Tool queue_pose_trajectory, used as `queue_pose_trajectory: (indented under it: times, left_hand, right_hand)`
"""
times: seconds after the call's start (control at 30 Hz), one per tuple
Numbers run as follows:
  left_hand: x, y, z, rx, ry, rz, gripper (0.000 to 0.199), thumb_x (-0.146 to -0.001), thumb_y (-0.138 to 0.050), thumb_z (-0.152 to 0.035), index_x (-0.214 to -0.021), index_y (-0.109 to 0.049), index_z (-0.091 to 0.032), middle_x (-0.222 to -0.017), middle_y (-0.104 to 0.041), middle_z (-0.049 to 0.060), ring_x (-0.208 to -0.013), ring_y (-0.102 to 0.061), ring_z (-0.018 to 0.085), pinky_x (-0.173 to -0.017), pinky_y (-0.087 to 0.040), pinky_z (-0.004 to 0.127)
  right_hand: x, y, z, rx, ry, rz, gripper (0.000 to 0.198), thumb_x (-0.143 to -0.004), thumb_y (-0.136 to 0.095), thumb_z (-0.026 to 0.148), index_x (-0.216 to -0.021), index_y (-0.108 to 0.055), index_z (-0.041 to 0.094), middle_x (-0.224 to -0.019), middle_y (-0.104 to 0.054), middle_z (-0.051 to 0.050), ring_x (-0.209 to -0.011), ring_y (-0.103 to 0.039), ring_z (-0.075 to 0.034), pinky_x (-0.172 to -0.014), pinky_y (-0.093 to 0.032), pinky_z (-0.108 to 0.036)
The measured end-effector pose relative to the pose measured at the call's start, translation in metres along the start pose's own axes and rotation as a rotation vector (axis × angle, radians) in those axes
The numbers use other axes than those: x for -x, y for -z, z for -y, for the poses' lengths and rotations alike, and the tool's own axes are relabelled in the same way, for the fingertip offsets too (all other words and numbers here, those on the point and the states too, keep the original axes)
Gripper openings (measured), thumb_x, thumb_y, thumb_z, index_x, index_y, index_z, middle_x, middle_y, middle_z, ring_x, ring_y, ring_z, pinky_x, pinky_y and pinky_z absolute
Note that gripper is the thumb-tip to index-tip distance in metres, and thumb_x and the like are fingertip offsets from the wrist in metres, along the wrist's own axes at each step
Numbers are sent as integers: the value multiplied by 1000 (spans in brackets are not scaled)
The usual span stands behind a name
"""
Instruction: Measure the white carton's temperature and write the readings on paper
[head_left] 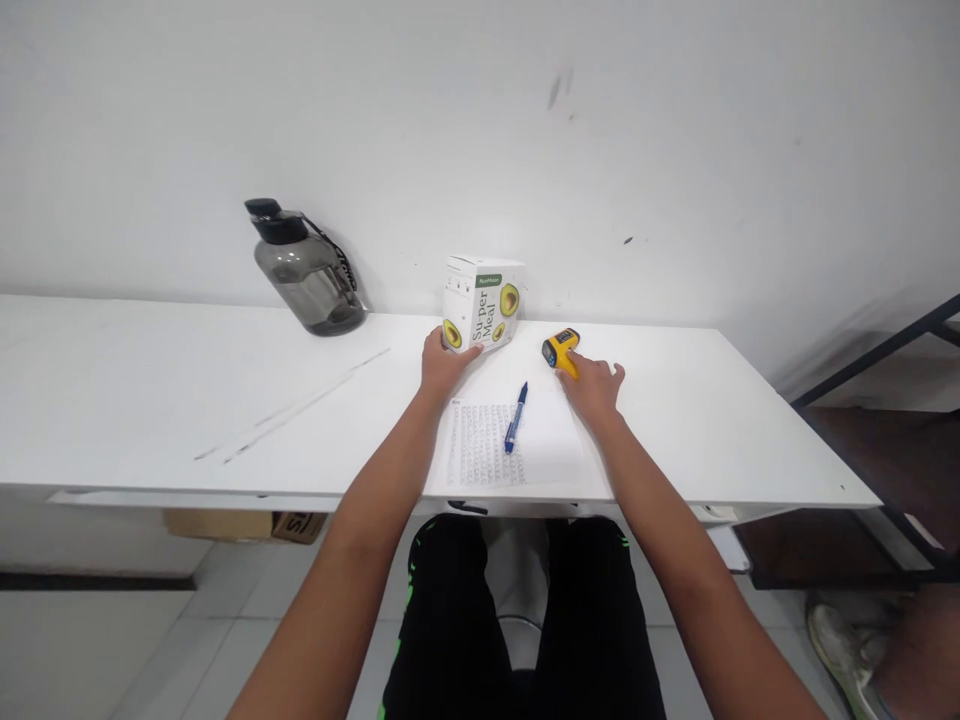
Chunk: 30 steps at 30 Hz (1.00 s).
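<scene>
A white "Su-per Meal" box (496,310) with avocado pictures stands on the white desk near the wall. My left hand (442,366) grips its lower front corner, thumb on the front face and fingers at the left side. To the right, a yellow and black infrared thermometer (561,347) is at the desk surface. Its handle sits between the thumb and forefinger of my right hand (595,388), while the other fingers are partly spread. Between my forearms is a sheet of paper (555,445) with handwritten rows, and a blue pen (516,418) lies across it.
A grey translucent water bottle (311,280) with a black lid stands at the back left by the wall. The desk's front edge (300,490) runs above my knees. Below it at left is a cardboard box (225,523). Another person's shoe (836,645) shows at lower right.
</scene>
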<state>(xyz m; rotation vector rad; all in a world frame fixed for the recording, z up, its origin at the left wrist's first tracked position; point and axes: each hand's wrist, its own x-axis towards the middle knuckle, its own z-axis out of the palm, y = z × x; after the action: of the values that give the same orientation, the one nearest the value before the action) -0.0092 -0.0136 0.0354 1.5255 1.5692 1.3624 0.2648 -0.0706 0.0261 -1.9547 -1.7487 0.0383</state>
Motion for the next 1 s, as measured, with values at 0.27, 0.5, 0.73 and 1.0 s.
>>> queue_pose_trajectory:
  times: [0.27,0.5,0.73,1.0]
  left_hand:
    - [2,10,-6,-500,84,149,77,-67,-80,-57,-128,-51,-20,-136,-66,18,-135,-56,39,-123,-18,59]
    - [53,68,3,-701,44,472,108,-78,-54,-81,-158,-32,-12,-171,-21,22,-160,-17,38,-127,-20,49]
    - [83,65,10,-950,-91,453,99,-87,-38,-81,-160,-33,-16,-172,-17,19,-161,-13,37,-128,-11,54]
    - [80,65,2,-899,-59,446,102,-83,-40,-86,-160,-32,-19,-173,-16,17,-162,-10,34,-128,-9,53]
  right_hand:
    - [20,23,33,220,357,42,49,-96,-45,16,-143,-59,22,-128,-67,-18,-118,-57,-32,-110,-28,-53]
    - [34,29,57,320,784,352,34,-96,-45,7,-118,-68,19,-102,-74,-14,-91,-67,-23,-79,-38,-34]
    - [61,23,50,-572,270,275,10,-85,-54,30,-94,-57,25,-71,-64,4,-65,-57,-17,-65,-39,-26]
    - [79,16,52,-904,48,342,38,-88,-50,59,-75,-55,24,-62,-55,4,-69,-55,-18,-70,-43,-30]
